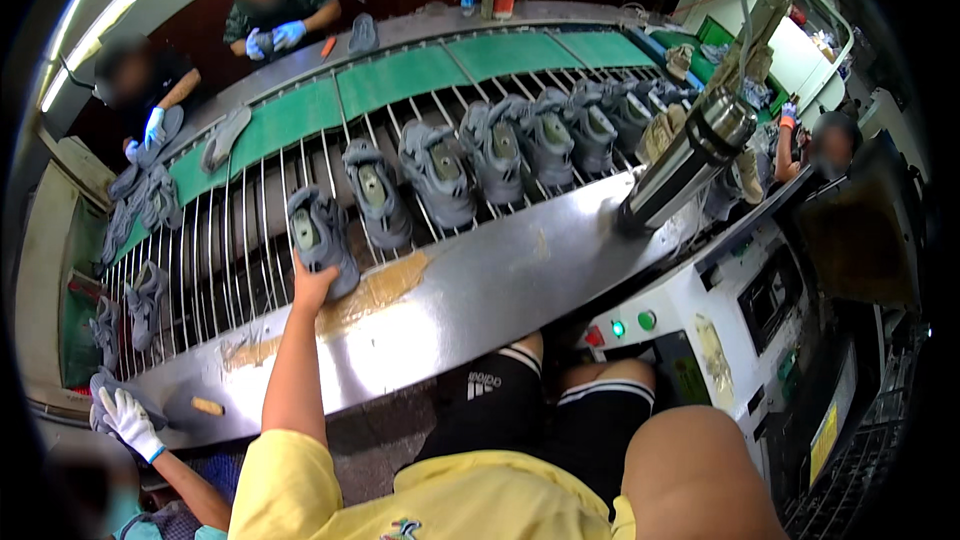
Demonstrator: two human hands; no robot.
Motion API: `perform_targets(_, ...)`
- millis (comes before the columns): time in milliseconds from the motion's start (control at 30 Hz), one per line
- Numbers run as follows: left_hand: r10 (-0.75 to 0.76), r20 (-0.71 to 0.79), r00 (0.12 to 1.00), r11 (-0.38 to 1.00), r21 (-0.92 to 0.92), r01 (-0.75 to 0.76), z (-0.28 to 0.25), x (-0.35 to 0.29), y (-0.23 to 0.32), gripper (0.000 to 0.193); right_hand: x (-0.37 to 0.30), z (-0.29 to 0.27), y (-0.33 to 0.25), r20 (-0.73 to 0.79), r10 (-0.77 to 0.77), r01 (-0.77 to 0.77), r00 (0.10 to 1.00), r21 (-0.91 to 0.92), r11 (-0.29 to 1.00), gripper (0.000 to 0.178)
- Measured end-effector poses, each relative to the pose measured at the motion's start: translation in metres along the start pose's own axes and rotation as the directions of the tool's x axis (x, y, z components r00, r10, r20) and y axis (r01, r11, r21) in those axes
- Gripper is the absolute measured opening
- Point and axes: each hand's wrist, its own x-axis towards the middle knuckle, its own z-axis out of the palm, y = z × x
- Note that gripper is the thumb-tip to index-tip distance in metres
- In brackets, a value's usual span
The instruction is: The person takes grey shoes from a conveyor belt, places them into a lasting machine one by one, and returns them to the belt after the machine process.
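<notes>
My left hand [312, 283] is closed around the heel end of a grey shoe [333, 240], which stands on the rack's near edge with its opening facing up. The thumb lies along its side, and the other fingers are largely hidden. Beside it to the right stands another grey shoe [378, 195], the first in a row running off to the right. My right arm [695, 470] shows at the lower right, bent, but its hand is out of view.
A metal ledge [480, 300] edges the barred conveyor [240, 250], with a green belt [390, 80] beyond. A steel flask [690, 155] stands at right, near a machine panel with buttons [647, 320]. Co-workers' gloved hands [288, 35] handle pieces opposite; another white glove [130, 422] is at lower left.
</notes>
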Motion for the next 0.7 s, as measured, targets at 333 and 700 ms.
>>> perform_targets(333,-0.068,0.052,0.996,0.998,-0.014,0.069,0.022,0.001,0.037,0.099,-0.006,-0.011,0.0,0.004,0.022,-0.022,1.0,-0.077,0.997,0.022)
perform_targets(700,-0.013,0.083,0.996,1.0,-0.015,0.014,0.045,0.012,0.009,0.081,-0.019,-0.035,0.002,-0.022,0.071,-0.074,0.997,-0.183,0.98,0.022)
